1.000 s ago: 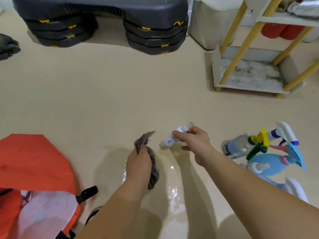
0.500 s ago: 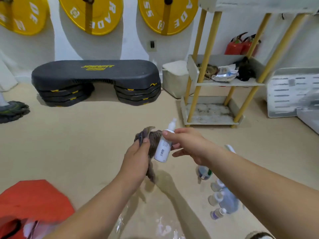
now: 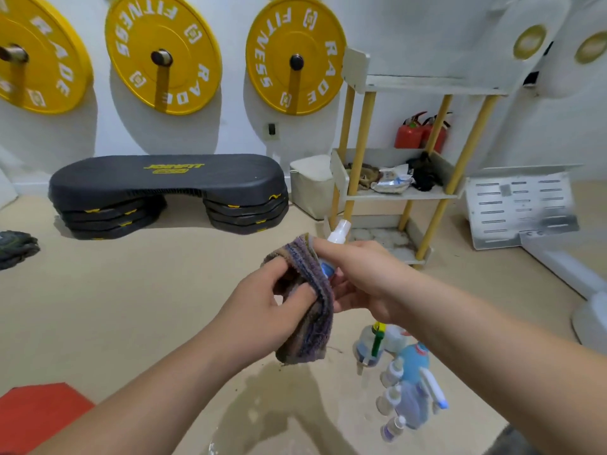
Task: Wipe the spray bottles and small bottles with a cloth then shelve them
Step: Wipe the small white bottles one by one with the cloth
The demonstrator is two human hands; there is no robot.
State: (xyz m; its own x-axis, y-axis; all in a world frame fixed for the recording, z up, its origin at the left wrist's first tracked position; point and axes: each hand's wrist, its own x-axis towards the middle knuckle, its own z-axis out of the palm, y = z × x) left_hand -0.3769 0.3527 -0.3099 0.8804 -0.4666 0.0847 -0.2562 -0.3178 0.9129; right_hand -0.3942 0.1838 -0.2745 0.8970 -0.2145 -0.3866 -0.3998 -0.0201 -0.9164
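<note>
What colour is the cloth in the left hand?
Striped purple, blue and brown terry cloth, clearest in the head view.

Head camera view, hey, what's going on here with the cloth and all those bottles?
A person is cleaning bottles in a gym room. The right hand holds a small white bottle while the left hand presses a striped cloth against it. More spray bottles and small bottles wait on the floor below the right arm. The yellow-legged shelf behind holds none of them yet.
</note>
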